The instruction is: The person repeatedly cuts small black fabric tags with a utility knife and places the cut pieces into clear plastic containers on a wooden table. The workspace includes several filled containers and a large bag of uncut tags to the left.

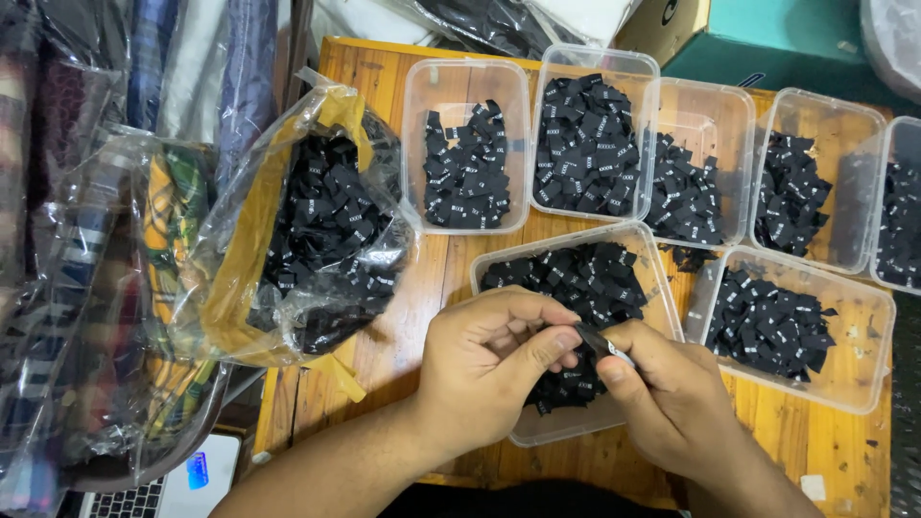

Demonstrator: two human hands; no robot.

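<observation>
The right hand (672, 393) and left hand (489, 369) pinch one small black fabric label (604, 343) between thumbs and forefingers, just above a clear plastic tub (662, 288) heaped with the same labels. Six more such tubs stand behind and beside it on the wooden table (384, 326), and a plastic bag (307, 230) of labels lies to the left.

Head camera, close, straight down onto table (384, 355)
</observation>
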